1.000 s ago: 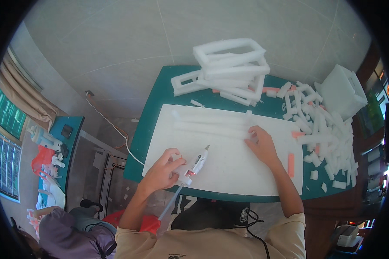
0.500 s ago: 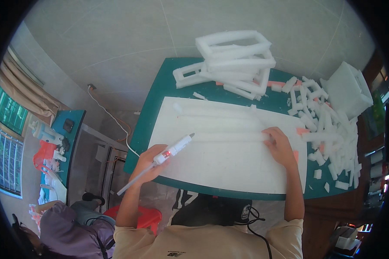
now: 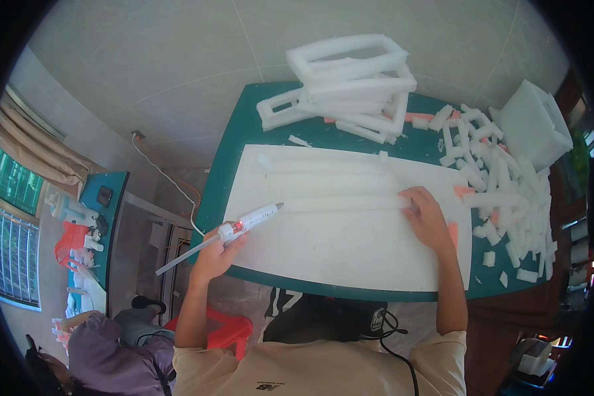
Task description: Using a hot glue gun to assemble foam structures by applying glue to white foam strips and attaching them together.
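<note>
My left hand (image 3: 212, 259) grips a white glue gun (image 3: 256, 219) at the left side of a large white board (image 3: 350, 254). A long glue stick juts from the gun's back end, and its nozzle points up and right, close to the left end of a white foam strip (image 3: 340, 203). At that strip's other end, the curled fingers and thumb of my right hand (image 3: 426, 218) pinch it against the board. Farther back on the board lie more white foam strips (image 3: 327, 165), hard to tell apart from the white surface.
White foam frames (image 3: 350, 82) are stacked at the back of the green table (image 3: 234, 138). Loose foam offcuts (image 3: 501, 178) heap on the right, beside a big white foam block (image 3: 533, 125). Another person (image 3: 119, 353) sits at lower left by a red stool (image 3: 228, 333).
My left hand has drawn the glue gun a little left, and the gun has tilted flatter. My right hand stays at the strip's end. The whole view has shifted slightly.
</note>
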The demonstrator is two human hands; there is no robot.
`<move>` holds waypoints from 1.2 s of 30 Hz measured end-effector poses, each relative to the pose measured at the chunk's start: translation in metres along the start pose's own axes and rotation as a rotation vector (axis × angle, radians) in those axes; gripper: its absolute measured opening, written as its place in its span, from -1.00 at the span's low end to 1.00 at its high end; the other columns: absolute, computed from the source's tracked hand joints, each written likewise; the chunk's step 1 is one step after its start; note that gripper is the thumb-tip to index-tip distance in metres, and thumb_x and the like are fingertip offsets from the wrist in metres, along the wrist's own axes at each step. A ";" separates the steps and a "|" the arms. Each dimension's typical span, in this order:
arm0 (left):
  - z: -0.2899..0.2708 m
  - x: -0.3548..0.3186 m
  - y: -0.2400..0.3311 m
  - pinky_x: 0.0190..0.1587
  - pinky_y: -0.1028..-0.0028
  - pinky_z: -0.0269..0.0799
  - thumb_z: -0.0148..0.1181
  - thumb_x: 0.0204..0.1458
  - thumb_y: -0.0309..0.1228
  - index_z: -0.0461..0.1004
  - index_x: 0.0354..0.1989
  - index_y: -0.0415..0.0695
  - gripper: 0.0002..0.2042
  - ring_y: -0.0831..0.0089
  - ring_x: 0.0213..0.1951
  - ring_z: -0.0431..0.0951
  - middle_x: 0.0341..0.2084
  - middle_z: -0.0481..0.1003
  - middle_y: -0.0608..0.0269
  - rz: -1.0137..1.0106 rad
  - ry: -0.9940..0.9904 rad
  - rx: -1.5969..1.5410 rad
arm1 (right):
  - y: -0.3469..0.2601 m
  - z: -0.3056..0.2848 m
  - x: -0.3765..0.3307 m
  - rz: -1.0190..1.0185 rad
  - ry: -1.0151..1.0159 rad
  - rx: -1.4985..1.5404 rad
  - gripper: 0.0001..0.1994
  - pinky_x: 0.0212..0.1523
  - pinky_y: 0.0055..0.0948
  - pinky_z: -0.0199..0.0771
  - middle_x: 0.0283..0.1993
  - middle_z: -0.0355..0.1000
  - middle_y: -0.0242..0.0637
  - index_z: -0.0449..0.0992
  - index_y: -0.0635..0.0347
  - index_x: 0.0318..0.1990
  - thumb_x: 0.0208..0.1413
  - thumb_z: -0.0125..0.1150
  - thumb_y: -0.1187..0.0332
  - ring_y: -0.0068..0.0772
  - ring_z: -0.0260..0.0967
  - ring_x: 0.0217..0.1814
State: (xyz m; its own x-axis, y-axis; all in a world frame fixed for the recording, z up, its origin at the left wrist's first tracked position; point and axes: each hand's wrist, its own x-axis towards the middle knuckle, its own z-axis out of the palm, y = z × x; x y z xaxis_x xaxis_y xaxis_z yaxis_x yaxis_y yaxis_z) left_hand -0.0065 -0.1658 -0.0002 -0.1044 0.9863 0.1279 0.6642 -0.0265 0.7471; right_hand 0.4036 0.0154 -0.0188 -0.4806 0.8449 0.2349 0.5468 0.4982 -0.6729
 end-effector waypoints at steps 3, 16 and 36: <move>0.001 0.001 0.004 -0.48 0.47 0.24 0.15 0.13 -0.37 0.56 -0.20 -0.26 -0.79 0.50 -0.50 0.40 -0.45 0.48 0.22 -0.006 0.005 0.018 | 0.000 -0.002 -0.001 -0.005 -0.001 0.003 -0.69 -0.17 -0.43 0.41 -0.06 0.35 -0.18 0.46 0.20 -0.07 -0.03 0.17 0.61 -0.19 0.34 -0.11; 0.000 0.002 0.002 -0.46 0.41 0.23 0.14 0.14 -0.33 0.45 -0.16 -0.30 -0.74 0.43 -0.52 0.34 -0.53 0.41 0.18 -0.023 -0.014 0.077 | -0.001 -0.002 -0.001 0.027 -0.034 0.009 -0.72 -0.02 -0.36 0.37 -0.03 0.34 -0.12 0.46 0.20 -0.07 0.02 0.16 0.58 -0.06 0.30 0.00; 0.002 0.006 0.006 -0.48 0.41 0.26 0.13 0.13 -0.34 0.44 -0.22 -0.34 -0.75 0.41 -0.57 0.33 -0.59 0.39 0.13 0.016 0.025 0.109 | -0.002 -0.002 -0.003 0.033 -0.025 0.016 -0.73 0.06 -0.32 0.32 -0.04 0.35 -0.13 0.46 0.21 -0.07 0.02 0.17 0.57 -0.06 0.29 0.02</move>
State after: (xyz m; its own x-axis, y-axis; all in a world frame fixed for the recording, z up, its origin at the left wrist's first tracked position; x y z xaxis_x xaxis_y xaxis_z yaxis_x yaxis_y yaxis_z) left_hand -0.0017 -0.1599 0.0033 -0.1106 0.9815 0.1561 0.7425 -0.0228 0.6695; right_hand 0.4054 0.0123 -0.0166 -0.4794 0.8556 0.1951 0.5514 0.4666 -0.6915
